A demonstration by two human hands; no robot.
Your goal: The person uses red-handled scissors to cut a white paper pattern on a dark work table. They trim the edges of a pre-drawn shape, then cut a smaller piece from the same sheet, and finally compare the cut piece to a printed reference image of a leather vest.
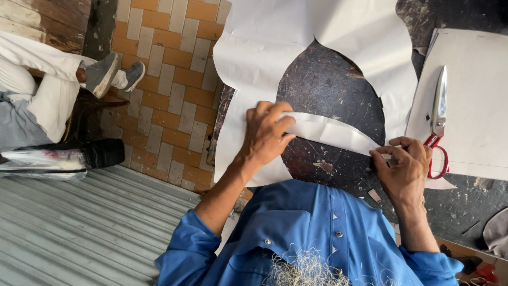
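Blue shirt [317, 233] nearest. Your left hand [267, 132] presses flat, fingers spread, on the white paper [317, 37] on the dark table [328, 85]. Your right hand [405, 164] pinches the folded strip [333, 132] at its right end. Paper looks light, floppy and easily torn, so hold it at the edges. Scissors [438, 116] lie just right.

Left hand [266, 133] presses flat on the folded white paper strip [330, 132], right hand [406, 164] pinches its other end on the dark worn table [328, 85]. Red-handled scissors [438, 122] lie just beside, on a grey board [476, 95].
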